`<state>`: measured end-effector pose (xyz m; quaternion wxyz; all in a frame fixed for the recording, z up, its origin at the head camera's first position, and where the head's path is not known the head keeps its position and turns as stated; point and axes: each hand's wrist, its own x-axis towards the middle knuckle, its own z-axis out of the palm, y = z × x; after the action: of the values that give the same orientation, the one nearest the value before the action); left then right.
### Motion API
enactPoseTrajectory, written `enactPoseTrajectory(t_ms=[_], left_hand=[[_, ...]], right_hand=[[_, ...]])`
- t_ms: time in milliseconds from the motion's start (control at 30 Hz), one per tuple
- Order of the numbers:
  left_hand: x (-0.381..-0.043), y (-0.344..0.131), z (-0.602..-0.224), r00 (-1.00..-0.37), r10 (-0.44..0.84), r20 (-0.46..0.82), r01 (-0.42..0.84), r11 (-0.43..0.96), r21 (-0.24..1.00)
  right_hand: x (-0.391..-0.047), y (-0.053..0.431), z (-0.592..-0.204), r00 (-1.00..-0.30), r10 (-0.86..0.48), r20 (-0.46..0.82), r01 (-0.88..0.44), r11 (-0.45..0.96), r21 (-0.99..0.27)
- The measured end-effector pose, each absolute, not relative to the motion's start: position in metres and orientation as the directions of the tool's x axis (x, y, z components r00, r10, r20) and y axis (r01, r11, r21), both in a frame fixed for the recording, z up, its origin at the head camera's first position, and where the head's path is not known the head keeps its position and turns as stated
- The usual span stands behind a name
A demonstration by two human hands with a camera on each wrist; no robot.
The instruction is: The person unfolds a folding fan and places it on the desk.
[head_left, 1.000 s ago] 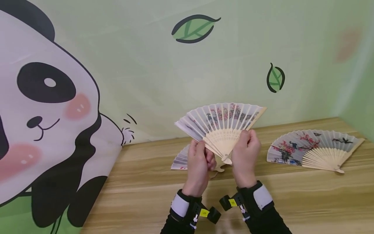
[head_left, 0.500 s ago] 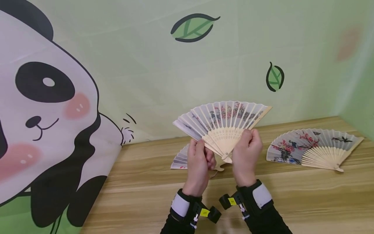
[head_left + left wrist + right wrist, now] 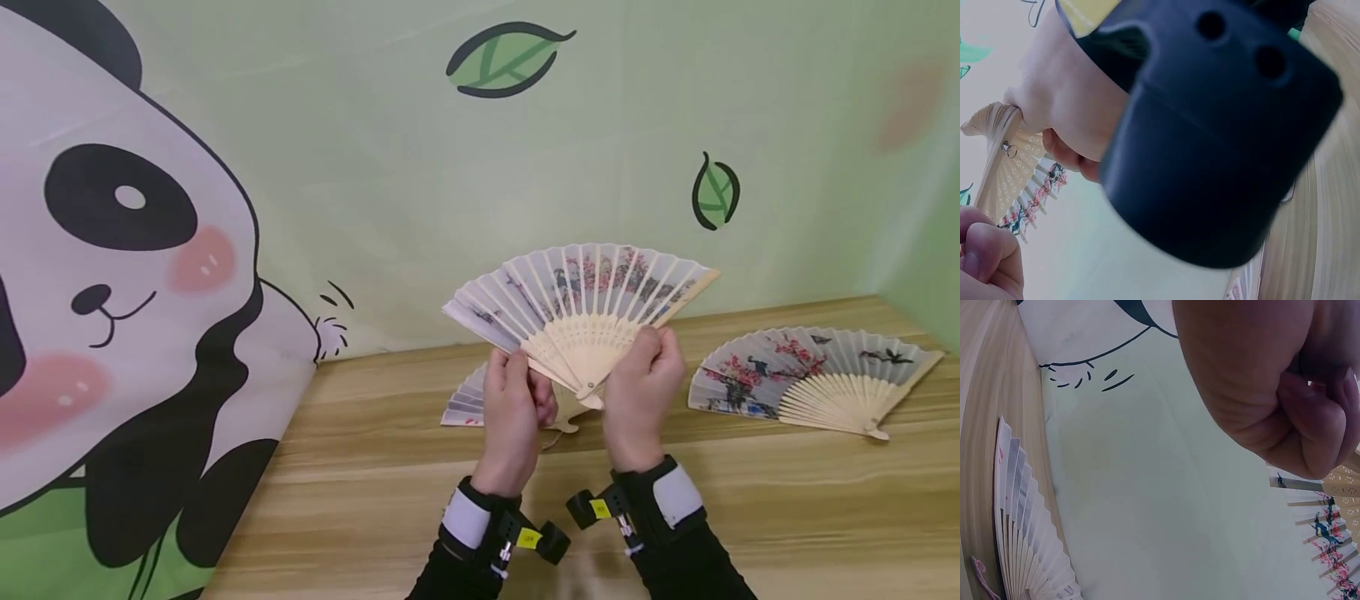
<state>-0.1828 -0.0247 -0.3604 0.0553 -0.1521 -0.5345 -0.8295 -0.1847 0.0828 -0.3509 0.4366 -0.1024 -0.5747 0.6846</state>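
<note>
Both hands hold up a spread folding fan (image 3: 585, 308) above the table. Its pale ribs are pierced with small holes, and its white leaf carries pink blossoms. My left hand (image 3: 513, 417) pinches the fan's left outer rib between thumb and fingers. On the other side my right hand (image 3: 643, 392) grips the right outer rib, fingers curled. In the left wrist view the metal pivot ring of the fan (image 3: 1007, 149) shows; the wrist camera housing covers much of that view. Part of the blossom pattern on the fan (image 3: 1332, 550) appears in the right wrist view.
A second open fan (image 3: 817, 379) with blossoms and birds lies at the right on the wooden table (image 3: 360, 483). Behind the left hand lies a third fan (image 3: 465, 400), partly hidden. A green backdrop (image 3: 375, 167) with a printed panda (image 3: 150, 275) stands behind.
The right hand has moved slightly right and up, and the held fan has spread a little wider. The left hand has kept nearly the same place, still holding its rib.
</note>
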Motion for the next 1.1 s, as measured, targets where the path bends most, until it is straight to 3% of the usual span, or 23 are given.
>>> enactPoseTrajectory(t_ms=[600,1100], left_hand=[[-0.186,-0.0278,-0.3607,-0.938,0.034,0.345,0.3,-0.416,0.858],[-0.1865,-0.0285,-0.3622,-0.96,-0.025,0.28,0.267,-0.393,0.88]], right_hand=[[-0.1866,0.0861,-0.3498,-0.603,0.729,0.325,-0.458,0.018,-0.889],[-0.1873,0.0872,-0.3499,-0.637,0.722,0.271,-0.439,-0.051,-0.897]])
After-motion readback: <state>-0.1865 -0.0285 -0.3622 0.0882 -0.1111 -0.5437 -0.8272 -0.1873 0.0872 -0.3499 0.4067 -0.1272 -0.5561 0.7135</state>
